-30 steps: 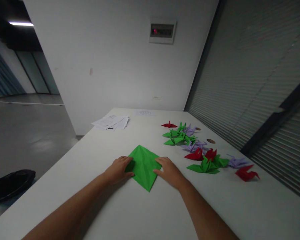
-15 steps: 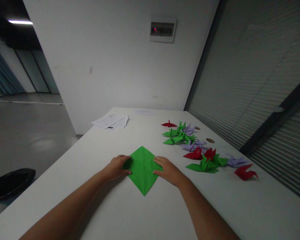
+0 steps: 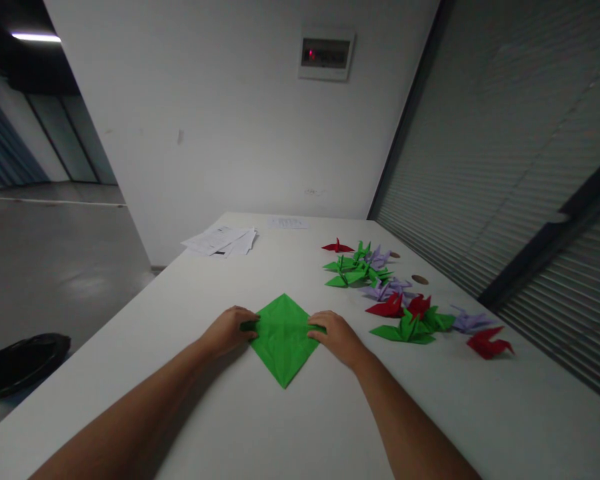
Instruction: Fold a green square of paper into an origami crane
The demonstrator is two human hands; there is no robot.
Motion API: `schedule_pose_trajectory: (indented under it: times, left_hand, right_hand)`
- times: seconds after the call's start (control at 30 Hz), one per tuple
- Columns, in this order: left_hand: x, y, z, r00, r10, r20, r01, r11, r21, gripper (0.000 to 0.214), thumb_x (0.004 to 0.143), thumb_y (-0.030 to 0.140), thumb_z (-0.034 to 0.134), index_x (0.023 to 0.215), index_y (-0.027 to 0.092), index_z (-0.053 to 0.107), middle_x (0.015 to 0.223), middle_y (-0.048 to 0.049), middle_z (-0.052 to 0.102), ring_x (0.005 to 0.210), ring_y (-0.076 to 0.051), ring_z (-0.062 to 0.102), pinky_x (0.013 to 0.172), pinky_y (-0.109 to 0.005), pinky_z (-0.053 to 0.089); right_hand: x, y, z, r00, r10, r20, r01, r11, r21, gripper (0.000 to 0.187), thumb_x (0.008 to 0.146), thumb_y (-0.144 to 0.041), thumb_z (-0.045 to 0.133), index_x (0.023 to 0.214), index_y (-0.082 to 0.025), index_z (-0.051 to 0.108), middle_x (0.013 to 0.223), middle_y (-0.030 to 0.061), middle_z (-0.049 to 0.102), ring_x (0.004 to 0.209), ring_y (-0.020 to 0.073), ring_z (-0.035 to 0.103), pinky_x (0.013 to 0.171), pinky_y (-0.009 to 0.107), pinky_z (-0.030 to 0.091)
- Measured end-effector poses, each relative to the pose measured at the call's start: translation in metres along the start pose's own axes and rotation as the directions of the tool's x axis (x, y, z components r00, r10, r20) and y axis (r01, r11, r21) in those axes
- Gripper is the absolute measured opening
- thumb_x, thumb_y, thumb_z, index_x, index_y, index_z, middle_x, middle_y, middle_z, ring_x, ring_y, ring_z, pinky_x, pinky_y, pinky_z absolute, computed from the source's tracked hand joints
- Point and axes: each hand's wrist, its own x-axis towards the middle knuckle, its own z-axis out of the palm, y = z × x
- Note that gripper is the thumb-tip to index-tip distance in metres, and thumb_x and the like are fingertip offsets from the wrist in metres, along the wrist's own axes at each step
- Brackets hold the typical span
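Note:
A green folded paper (image 3: 283,337), diamond-shaped with creases, lies flat on the white table (image 3: 260,427) in front of me. My left hand (image 3: 227,330) rests on its left corner with the fingers curled and pinching the edge. My right hand (image 3: 336,335) presses on its right corner, fingertips on the paper. Both forearms reach in from the bottom of the view.
Several folded paper cranes (image 3: 403,308) in green, red and purple lie scattered to the right. White paper sheets (image 3: 221,241) sit at the far left of the table, another sheet (image 3: 287,223) at the far edge. A black bin (image 3: 20,363) stands on the floor left.
The green paper has turned and shifted slightly left under my hands; both hands have drawn closer to its side corners.

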Motion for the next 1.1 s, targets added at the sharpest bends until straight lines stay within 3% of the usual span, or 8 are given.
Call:
schedule_pose_trajectory:
  times: [0.23,0.5,0.63,0.73,0.83,0.93,1.1]
  left_hand:
    - [0.0,-0.002,-0.001,0.996,-0.059,-0.064,0.052,0.994,-0.093,0.02,0.084,0.027,0.066,0.095,0.023,0.083,0.102,-0.0063,0.082,0.099,-0.026,0.073,0.094,-0.035,0.055]
    - [-0.003,0.007,-0.018,0.965,-0.163,-0.206,0.046,0.877,-0.478,0.026,0.082,0.044,0.072,0.079,0.018,0.074,0.072,-0.0026,0.073,0.067,-0.018,0.065,0.064,-0.027,0.049]
    - [-0.007,0.017,-0.025,0.954,-0.229,-0.196,0.022,0.702,-0.712,0.029,0.081,0.044,0.078,0.08,0.016,0.071,0.062,-0.0009,0.068,0.055,-0.013,0.055,0.052,-0.023,0.04]
    - [-0.008,0.022,-0.026,0.948,-0.264,-0.175,-0.007,0.534,-0.845,0.031,0.079,0.043,0.083,0.082,0.015,0.069,0.058,0.0004,0.065,0.053,-0.012,0.056,0.049,-0.021,0.04]
    - [-0.007,0.023,-0.025,0.945,-0.294,-0.14,0.009,0.454,-0.891,0.034,0.076,0.042,0.086,0.086,0.016,0.066,0.06,0.0017,0.064,0.052,-0.011,0.058,0.048,-0.021,0.04]
    - [-0.005,0.02,-0.022,0.944,-0.316,-0.099,0.069,0.481,-0.874,0.04,0.074,0.043,0.086,0.096,0.017,0.065,0.061,0.003,0.064,0.053,-0.012,0.059,0.048,-0.021,0.041]
    - [-0.002,0.007,-0.013,0.94,-0.338,-0.035,0.211,0.66,-0.721,0.049,0.073,0.046,0.08,0.108,0.017,0.062,0.062,0.0031,0.064,0.053,-0.015,0.059,0.048,-0.023,0.041]
  right_hand:
    - [-0.001,-0.008,-0.007,0.996,0.071,-0.057,-0.065,0.994,0.092,0.015,0.091,-0.024,0.065,0.087,-0.018,0.078,0.092,0.0084,0.079,0.09,0.0242,0.071,0.086,0.035,0.052]
    - [-0.001,-0.012,-0.027,0.97,0.156,-0.189,-0.081,0.932,0.352,0.022,0.087,-0.037,0.064,0.076,-0.019,0.07,0.073,0.0031,0.071,0.074,0.0215,0.066,0.071,0.032,0.05]
    - [-0.004,-0.017,-0.036,0.943,0.274,-0.19,-0.127,0.823,0.553,0.031,0.082,-0.048,0.072,0.074,-0.019,0.066,0.066,-0.0007,0.063,0.056,0.0165,0.06,0.055,0.028,0.048]
    - [-0.008,-0.024,-0.039,0.916,0.358,-0.179,-0.131,0.691,0.711,0.037,0.077,-0.053,0.079,0.077,-0.019,0.063,0.067,-0.0026,0.061,0.048,0.0123,0.056,0.046,0.025,0.044]
    - [-0.009,-0.028,-0.039,0.899,0.422,-0.114,-0.15,0.543,0.826,0.043,0.073,-0.054,0.083,0.087,-0.019,0.063,0.07,-0.0026,0.064,0.049,0.0119,0.057,0.043,0.022,0.043]
    - [-0.008,-0.022,-0.037,0.897,0.439,-0.057,-0.208,0.531,0.822,0.046,0.07,-0.052,0.086,0.092,-0.018,0.064,0.072,-0.001,0.068,0.05,0.0118,0.059,0.044,0.022,0.044]
    - [-0.005,-0.006,-0.028,0.891,0.454,-0.005,-0.308,0.612,0.728,0.04,0.068,-0.047,0.081,0.088,-0.018,0.062,0.073,0.0004,0.07,0.051,0.0127,0.059,0.043,0.022,0.041]
